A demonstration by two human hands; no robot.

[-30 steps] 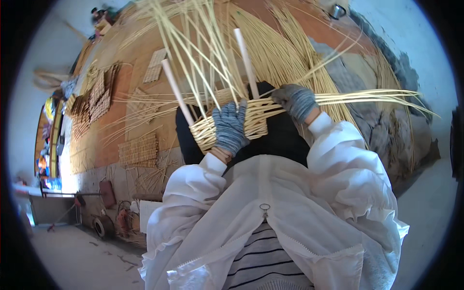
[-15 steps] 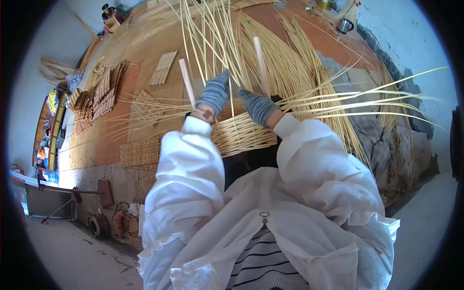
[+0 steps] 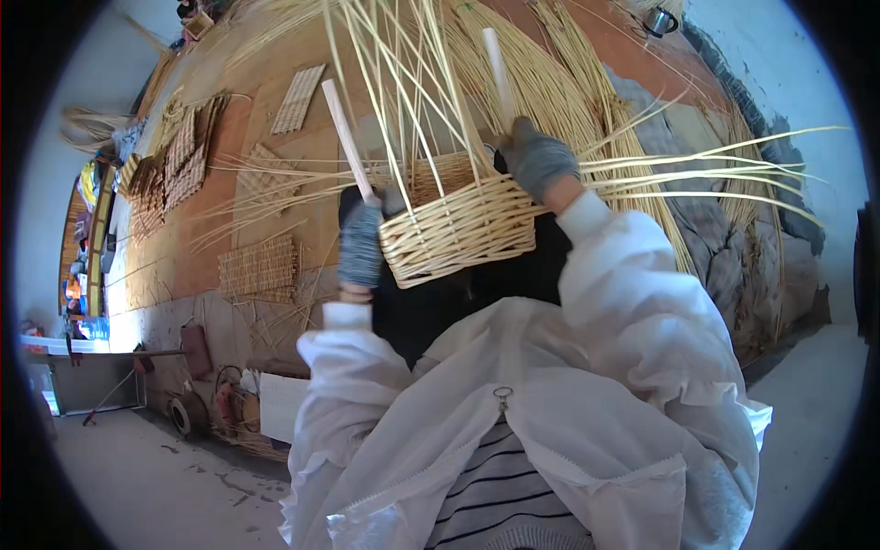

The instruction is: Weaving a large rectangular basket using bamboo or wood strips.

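A half-woven wicker basket (image 3: 458,240) of pale rods is in front of me, over my dark lap, its woven side toward me and its inside partly visible. Long upright rods (image 3: 403,101) rise from it. A smooth wooden stick (image 3: 346,137) stands at its left end, another wooden stick (image 3: 498,75) at its right. My left hand (image 3: 359,240), in a grey striped knit glove, grips the basket's left end; its fingers are slightly blurred. My right hand (image 3: 539,163), gloved alike, is closed round the right corner beside the stick. Loose rod ends (image 3: 706,179) fan out past it.
Bundles of long rods (image 3: 541,82) lie on the floor ahead. Several woven panels (image 3: 197,151) lie at the left, another panel (image 3: 259,268) nearer me. A metal kettle (image 3: 659,21) stands far right. Grey cloth (image 3: 706,220) covers something at right. A person (image 3: 192,16) sits far left.
My hands have moved apart from above the basket's near rim to its two ends. The basket now shows more of its near side and its inside, and the view has shifted slightly.
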